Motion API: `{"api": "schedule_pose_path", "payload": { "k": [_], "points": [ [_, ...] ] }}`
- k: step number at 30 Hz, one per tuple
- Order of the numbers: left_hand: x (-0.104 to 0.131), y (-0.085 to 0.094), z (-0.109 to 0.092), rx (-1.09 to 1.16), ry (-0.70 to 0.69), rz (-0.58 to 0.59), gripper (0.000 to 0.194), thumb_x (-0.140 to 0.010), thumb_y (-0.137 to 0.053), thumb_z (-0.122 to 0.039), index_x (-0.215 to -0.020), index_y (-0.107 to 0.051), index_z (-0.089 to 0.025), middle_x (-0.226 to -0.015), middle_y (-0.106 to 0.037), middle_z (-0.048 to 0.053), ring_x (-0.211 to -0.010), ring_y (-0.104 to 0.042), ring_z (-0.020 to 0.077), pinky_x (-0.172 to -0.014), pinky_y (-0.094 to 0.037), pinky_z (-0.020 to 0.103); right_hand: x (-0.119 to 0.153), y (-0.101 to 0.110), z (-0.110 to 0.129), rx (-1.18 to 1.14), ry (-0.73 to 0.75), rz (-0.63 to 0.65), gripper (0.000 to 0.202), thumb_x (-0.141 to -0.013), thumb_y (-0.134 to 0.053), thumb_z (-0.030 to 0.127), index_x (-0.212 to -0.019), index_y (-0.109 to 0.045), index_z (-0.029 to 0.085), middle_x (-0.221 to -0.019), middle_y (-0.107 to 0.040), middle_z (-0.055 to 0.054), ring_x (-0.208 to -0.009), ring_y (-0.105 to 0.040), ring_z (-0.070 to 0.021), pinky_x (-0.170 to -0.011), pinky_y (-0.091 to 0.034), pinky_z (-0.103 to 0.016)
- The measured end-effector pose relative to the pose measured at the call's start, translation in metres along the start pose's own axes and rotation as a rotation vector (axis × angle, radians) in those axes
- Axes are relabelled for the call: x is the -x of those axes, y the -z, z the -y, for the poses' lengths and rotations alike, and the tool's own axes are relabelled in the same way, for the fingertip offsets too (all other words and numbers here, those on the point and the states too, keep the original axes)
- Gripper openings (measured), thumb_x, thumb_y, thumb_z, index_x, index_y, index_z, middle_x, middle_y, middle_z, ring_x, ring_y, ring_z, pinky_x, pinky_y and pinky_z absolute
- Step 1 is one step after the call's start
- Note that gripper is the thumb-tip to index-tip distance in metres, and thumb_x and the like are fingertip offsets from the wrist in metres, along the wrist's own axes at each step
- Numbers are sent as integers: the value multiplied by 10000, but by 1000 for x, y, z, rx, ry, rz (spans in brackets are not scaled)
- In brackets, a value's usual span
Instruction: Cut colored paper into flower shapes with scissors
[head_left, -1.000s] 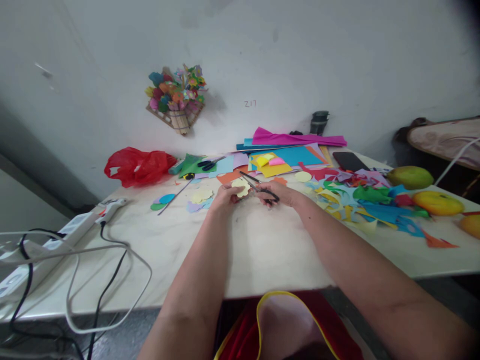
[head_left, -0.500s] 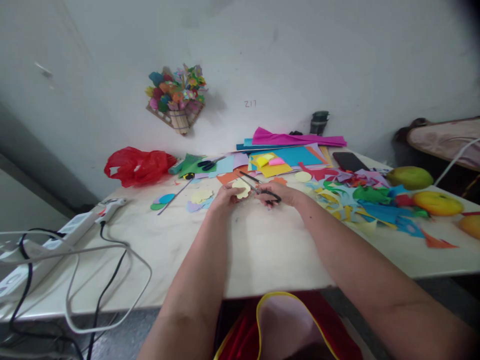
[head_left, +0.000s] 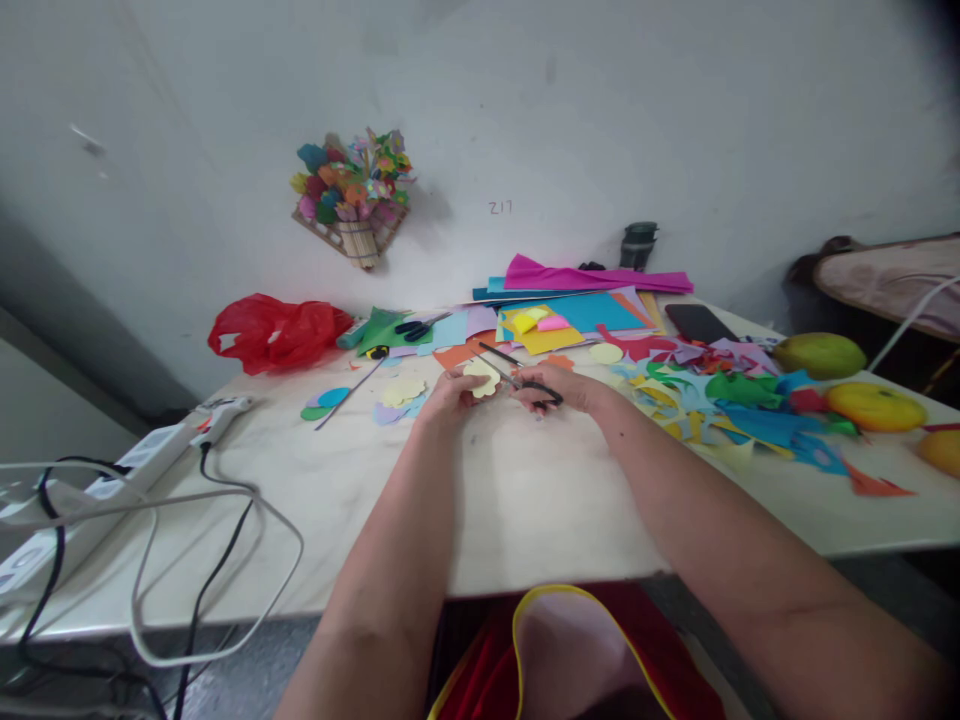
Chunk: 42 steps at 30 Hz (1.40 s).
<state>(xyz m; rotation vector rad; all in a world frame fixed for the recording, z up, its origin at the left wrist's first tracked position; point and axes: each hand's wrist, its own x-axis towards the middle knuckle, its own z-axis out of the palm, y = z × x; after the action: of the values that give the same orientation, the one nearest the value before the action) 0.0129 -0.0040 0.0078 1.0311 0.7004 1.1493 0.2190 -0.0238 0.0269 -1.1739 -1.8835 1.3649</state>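
Observation:
Between the thumb and fingers of my left hand is a pale yellow paper with a scalloped edge. My right hand is closed on the black handles of a pair of scissors. The scissor blades are apart and point up and left, beside the paper's right edge. To the left of my left hand lie more pale yellow scalloped papers, with light purple and blue pieces under them. An orange sheet lies just beyond my hands.
Colored scraps and mangoes lie on the right, near a dark phone. Colored sheets lie at the back. On the left are a red plastic bag, a power strip with loose cables, and other scissors.

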Motion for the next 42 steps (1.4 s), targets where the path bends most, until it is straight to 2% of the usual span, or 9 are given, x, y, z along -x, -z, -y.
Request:
{"api": "schedule_pose_path", "payload": {
  "k": [10, 20, 25, 35, 42],
  "points": [
    [0, -1, 0, 27, 2, -2, 223, -505, -815, -141, -678, -679, -106, -717, -721, 92, -650, -694, 194, -698, -573, 317, -2, 0, -4, 32, 40, -2, 214, -790, -723, 319, -853, -605, 151, -533, -567, 45, -394, -502, -72, -356, -295, -175],
    [-2, 0, 2, 6, -5, -16, 255, -495, -828, -161, -702, -688, -108, -702, -707, 83, -637, -676, 186, -658, -544, 305, 2, -3, 3, 12, 12, -35, 208, -786, -723, 312, -863, -614, 152, -523, -564, 48, -386, -494, -74, -356, -307, -179],
    [-2, 2, 3, -22, 12, -23, 236, -510, -828, -172, -693, -695, -103, -672, -689, 77, -603, -643, 166, -626, -518, 297, 2, -5, 5, 12, 4, -55, 177, -800, -699, 288, -849, -604, 147, -513, -562, 44, -371, -485, -73, -339, -274, -176],
    [-2, 2, 2, -41, 14, -2, 291, -506, -893, -208, -680, -676, -125, -691, -700, 71, -624, -644, 171, -660, -525, 326, 1, -5, 4, -1, 9, -66, 164, -807, -692, 280, -827, -596, 149, -504, -561, 44, -365, -495, -72, -327, -279, -166],
    [-4, 3, 2, -39, 3, -2, 335, -491, -902, -283, -644, -644, -132, -641, -682, 60, -564, -617, 161, -565, -492, 299, 0, -5, 3, -5, 16, -58, 172, -802, -695, 282, -812, -594, 143, -502, -563, 45, -355, -490, -65, -313, -277, -155]
  ]
}}
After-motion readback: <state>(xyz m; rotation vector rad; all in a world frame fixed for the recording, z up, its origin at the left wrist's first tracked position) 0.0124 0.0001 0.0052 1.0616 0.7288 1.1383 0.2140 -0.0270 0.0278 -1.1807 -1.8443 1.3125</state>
